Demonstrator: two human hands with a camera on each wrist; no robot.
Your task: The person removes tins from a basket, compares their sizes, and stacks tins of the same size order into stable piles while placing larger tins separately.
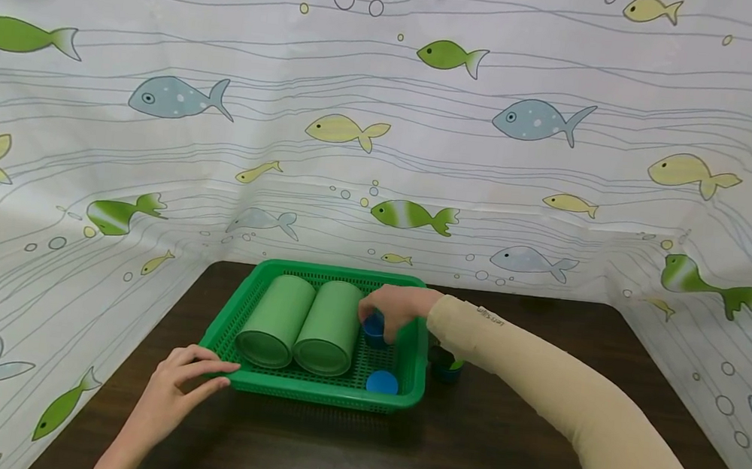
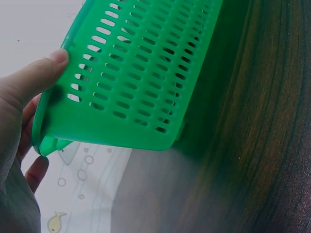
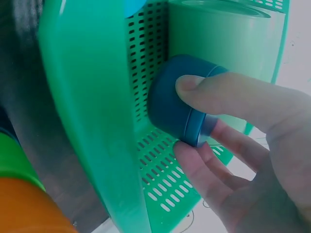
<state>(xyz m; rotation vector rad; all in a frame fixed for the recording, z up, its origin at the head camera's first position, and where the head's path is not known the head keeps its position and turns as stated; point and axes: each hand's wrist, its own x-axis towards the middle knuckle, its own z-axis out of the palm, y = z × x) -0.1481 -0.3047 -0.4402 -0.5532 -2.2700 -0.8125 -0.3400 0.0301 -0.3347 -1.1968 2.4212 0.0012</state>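
Observation:
A green plastic basket [image 1: 320,391] with slotted walls stands on the dark table. My left hand [image 1: 174,389] holds its front left corner, the thumb [image 2: 46,70] on the rim's outer side and fingers partly hidden behind it. Inside, toward the right, my right hand [image 1: 399,308] grips a dark blue cylindrical container [image 3: 167,97] between thumb and fingers; it is tilted in the right wrist view. Two large light green canisters [image 1: 278,316] [image 1: 328,328] lie side by side in the basket. A small round blue-topped thing [image 1: 382,382] sits in the front right corner.
Just outside the basket's right wall is a small group of things, partly behind my sleeve; in the right wrist view, orange [image 3: 31,208] and green surfaces show there. A fish-patterned sheet [image 1: 424,156] encloses the table [image 1: 499,443] at the back and sides.

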